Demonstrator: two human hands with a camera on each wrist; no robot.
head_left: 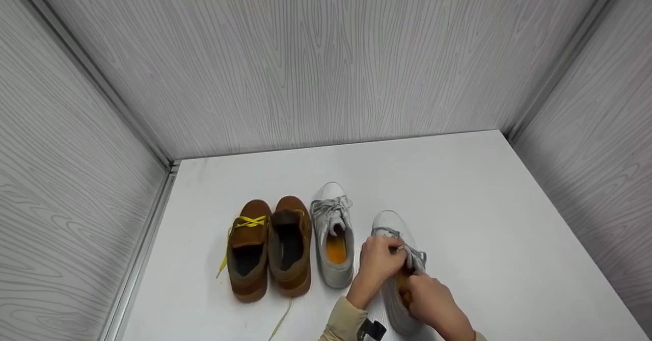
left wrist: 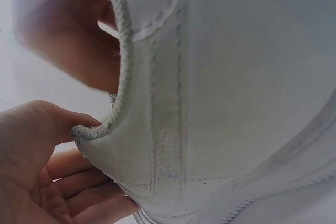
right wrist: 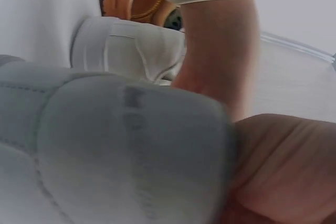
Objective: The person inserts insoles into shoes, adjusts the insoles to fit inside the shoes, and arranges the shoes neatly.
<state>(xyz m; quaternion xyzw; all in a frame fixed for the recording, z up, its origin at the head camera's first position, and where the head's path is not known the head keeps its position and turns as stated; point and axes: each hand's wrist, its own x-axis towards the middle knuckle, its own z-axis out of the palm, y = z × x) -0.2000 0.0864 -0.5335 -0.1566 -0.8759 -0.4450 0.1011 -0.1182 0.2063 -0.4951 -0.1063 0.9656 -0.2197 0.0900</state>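
A white sneaker (head_left: 388, 223) with grey laces lies at front right, its toe pointing away from me. My left hand (head_left: 379, 260) grips the left edge of its opening near the laces. The left wrist view shows the thumb over the padded collar (left wrist: 125, 51) and the other fingers along the outside. My right hand (head_left: 432, 300) grips the right side of the opening, with fingers reaching inside; their tips are hidden. Closer up, the sneaker's heel (right wrist: 131, 145) blocks most of that hand in the right wrist view.
Left of my hands stands the other white sneaker (head_left: 328, 192). Beside it are two brown shoes, one with yellow laces (head_left: 249, 221) and one darker inside (head_left: 291, 203). A loose yellow lace end (head_left: 280, 321) trails on the white table (head_left: 484, 193). Grey wood-patterned panels (head_left: 316, 66) surround the table.
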